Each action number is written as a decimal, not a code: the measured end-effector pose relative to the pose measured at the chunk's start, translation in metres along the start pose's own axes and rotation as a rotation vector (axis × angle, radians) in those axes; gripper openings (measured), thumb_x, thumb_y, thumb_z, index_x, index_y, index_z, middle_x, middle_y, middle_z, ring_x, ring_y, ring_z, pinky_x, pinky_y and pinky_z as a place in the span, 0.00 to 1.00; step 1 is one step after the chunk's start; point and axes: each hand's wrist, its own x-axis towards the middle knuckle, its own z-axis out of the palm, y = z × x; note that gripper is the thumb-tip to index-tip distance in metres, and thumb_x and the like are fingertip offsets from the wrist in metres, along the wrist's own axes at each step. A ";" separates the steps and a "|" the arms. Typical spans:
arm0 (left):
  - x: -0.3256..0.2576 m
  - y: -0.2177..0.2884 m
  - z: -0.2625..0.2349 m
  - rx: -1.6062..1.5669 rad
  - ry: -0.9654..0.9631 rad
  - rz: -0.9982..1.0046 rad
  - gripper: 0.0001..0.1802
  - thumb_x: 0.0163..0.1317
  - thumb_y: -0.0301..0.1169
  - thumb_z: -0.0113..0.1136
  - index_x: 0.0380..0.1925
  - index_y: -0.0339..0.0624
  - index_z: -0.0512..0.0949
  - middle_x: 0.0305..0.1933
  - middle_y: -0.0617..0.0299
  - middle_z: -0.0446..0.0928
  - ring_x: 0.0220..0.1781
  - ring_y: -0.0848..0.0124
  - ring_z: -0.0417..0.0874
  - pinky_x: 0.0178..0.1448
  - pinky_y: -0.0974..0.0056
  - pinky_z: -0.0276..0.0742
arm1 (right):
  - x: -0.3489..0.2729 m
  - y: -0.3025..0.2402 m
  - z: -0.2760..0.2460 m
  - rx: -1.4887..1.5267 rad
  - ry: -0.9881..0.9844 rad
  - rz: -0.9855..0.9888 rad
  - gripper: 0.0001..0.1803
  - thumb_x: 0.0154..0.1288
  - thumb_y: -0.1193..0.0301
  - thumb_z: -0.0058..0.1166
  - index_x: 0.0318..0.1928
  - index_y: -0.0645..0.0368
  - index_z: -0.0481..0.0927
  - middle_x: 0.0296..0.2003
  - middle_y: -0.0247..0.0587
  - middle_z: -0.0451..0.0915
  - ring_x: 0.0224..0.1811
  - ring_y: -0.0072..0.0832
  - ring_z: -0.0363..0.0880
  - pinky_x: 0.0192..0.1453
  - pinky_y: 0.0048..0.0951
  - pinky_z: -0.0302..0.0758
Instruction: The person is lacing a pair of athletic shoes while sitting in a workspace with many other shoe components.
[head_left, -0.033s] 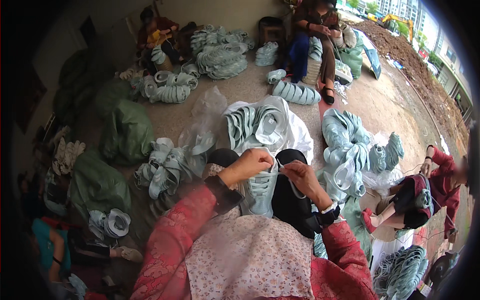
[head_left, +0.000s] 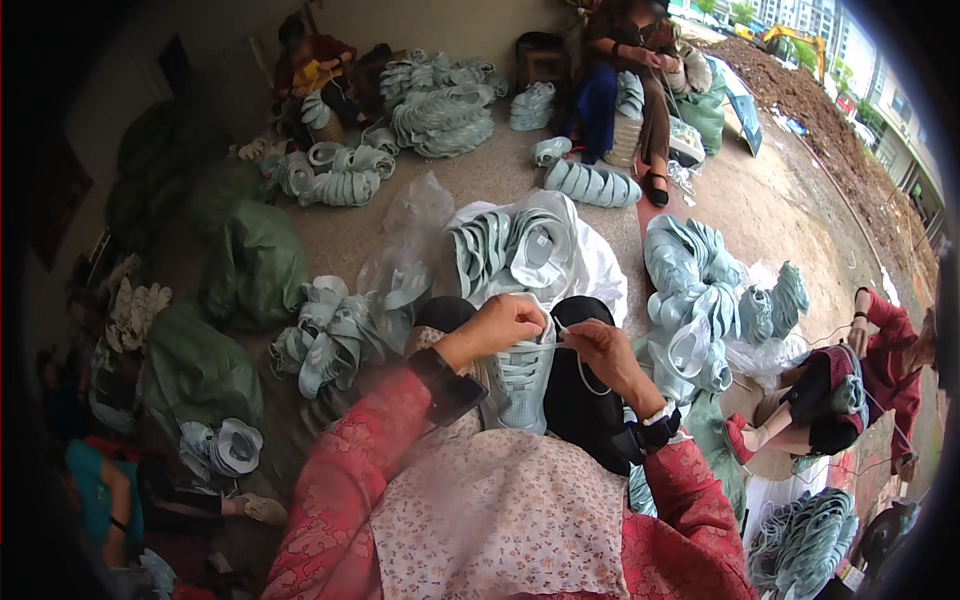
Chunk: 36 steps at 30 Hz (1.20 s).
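Observation:
A pale teal shoe upper (head_left: 520,385) lies on my lap, toe pointing toward me, between my dark trouser legs. My left hand (head_left: 500,325) pinches its top edge by the lacing. My right hand (head_left: 605,355), with a dark watch on the wrist, grips a thin white lace (head_left: 572,345) that runs from the upper and loops down beside it. The two hands are almost touching over the shoe. Red patterned sleeves cover both forearms, and a floral apron covers my lap.
Heaps of teal shoe uppers lie on the concrete floor: front left (head_left: 335,335), on a white sheet ahead (head_left: 510,245), and right (head_left: 700,290). Green sacks (head_left: 250,265) stand at left. Other people sit at the back (head_left: 630,70), back left (head_left: 315,70) and right (head_left: 870,375).

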 end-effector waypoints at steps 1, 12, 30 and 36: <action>0.002 -0.005 -0.001 -0.086 -0.035 -0.038 0.08 0.57 0.26 0.63 0.36 0.36 0.83 0.35 0.61 0.83 0.37 0.74 0.82 0.46 0.68 0.76 | 0.000 0.000 0.001 0.067 0.008 0.107 0.10 0.67 0.73 0.55 0.43 0.68 0.82 0.26 0.31 0.77 0.26 0.18 0.72 0.32 0.22 0.69; 0.005 -0.006 0.004 -0.048 -0.112 -0.058 0.10 0.50 0.24 0.64 0.35 0.37 0.84 0.31 0.68 0.78 0.31 0.79 0.73 0.38 0.72 0.69 | -0.008 -0.006 -0.009 0.211 -0.139 0.306 0.10 0.69 0.70 0.56 0.43 0.64 0.84 0.28 0.24 0.79 0.29 0.11 0.70 0.32 0.18 0.69; -0.002 0.001 0.002 -0.126 -0.097 -0.069 0.12 0.51 0.23 0.64 0.37 0.36 0.85 0.38 0.64 0.79 0.40 0.76 0.78 0.47 0.70 0.73 | 0.005 -0.025 -0.011 0.393 -0.163 0.578 0.11 0.65 0.67 0.56 0.36 0.62 0.85 0.21 0.26 0.74 0.19 0.12 0.65 0.22 0.16 0.57; -0.005 -0.001 0.005 -0.161 -0.040 -0.037 0.12 0.46 0.22 0.64 0.33 0.37 0.85 0.35 0.60 0.81 0.38 0.72 0.81 0.44 0.68 0.75 | 0.011 -0.049 -0.008 0.466 -0.164 0.679 0.10 0.66 0.67 0.54 0.36 0.61 0.82 0.20 0.26 0.72 0.19 0.13 0.66 0.21 0.16 0.58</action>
